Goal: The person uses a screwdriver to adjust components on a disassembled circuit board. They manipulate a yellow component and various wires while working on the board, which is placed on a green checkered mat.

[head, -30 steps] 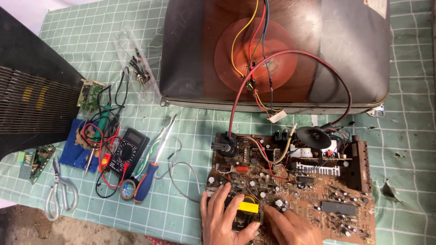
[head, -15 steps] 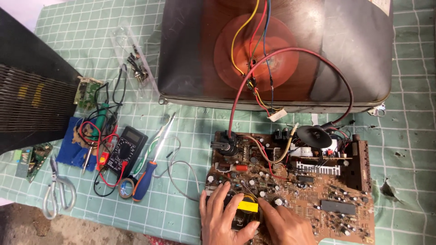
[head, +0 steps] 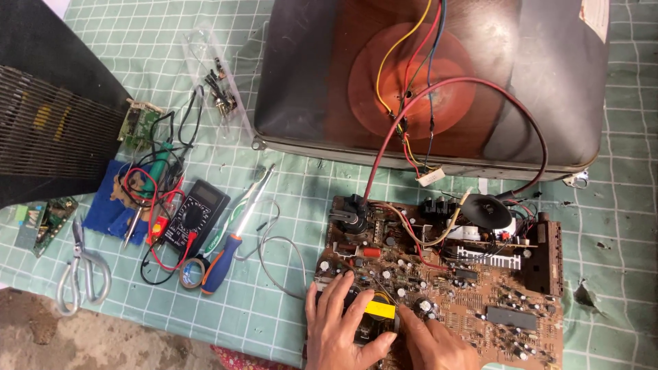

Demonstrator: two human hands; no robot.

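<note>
Both hands work at the near-left corner of a brown circuit board (head: 439, 288) lying on the green grid mat (head: 274, 301) of the worktop. The left hand (head: 343, 329) has its grip closed round a black part with a yellow label (head: 379, 310); the right hand (head: 432, 339) touches that part with a fingertip, its grip hard to make out. Beyond the board stands a picture tube (head: 425, 82), wired to it. Left of the board lie a screwdriver (head: 229, 243), a multimeter (head: 199, 212) and scissors (head: 82, 270). Both wrists are cut off by the frame.
</note>
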